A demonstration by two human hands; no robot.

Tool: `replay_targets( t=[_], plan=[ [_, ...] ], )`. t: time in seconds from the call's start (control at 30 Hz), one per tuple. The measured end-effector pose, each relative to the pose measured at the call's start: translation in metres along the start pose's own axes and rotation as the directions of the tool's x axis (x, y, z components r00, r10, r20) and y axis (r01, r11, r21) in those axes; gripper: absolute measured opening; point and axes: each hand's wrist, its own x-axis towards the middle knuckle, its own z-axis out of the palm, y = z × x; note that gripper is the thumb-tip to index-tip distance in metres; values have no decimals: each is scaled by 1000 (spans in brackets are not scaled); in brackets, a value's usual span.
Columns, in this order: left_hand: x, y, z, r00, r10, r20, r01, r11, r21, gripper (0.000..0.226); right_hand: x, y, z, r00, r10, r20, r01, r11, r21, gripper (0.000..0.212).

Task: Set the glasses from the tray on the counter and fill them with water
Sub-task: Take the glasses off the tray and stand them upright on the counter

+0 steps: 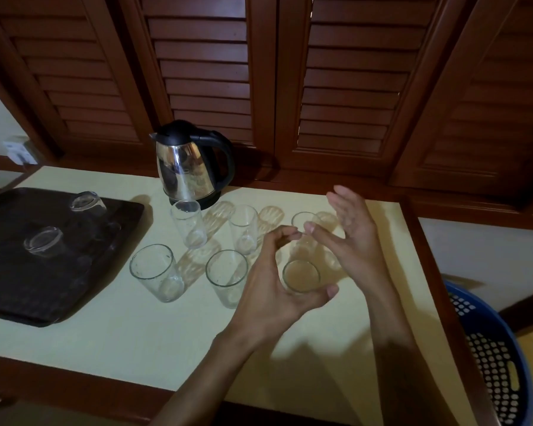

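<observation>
Kettle (pixel 194 167) at the back of the bench (pixel 105 327). Left of kettle: tray (pixel 83 265) bearing two upturned glasses (pixel 43 245). Before kettle: six upright glasses (pixel 188 224) in two rows. Far right of kettle, off the bench: basket (pixel 499 361).

Dark tray (pixel 111 229) cut off at the left edge, far right glass (pixel 302 219) partly hidden behind both hands, blue basket (pixel 517 379) cropped at the right edge
</observation>
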Motion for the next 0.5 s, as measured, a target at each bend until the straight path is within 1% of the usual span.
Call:
replay_targets(
  t=[0.1, 0.23, 0.37, 0.5],
  plan=[
    [5, 19, -21, 998, 64, -7, -64, 998, -12, 84, 1, -29, 10, 998, -70, -8, 70, 997, -12, 80],
    [9, 38, -59, 991, 118, -60, -120, 993, -18, 82, 2, -63, 36, 993, -120, -6, 120, 991, -51, 76],
    [7, 47, -114, 979, 164, -118, -160, 986, 44, 74, 5, -87, 82, 988, -156, 6, 156, 985, -70, 71],
    [7, 40, -181, 955, 206, -212, -172, 971, 166, 66, 9, -101, 150, 987, -158, 43, 160, 985, -58, 63]
  ],
)
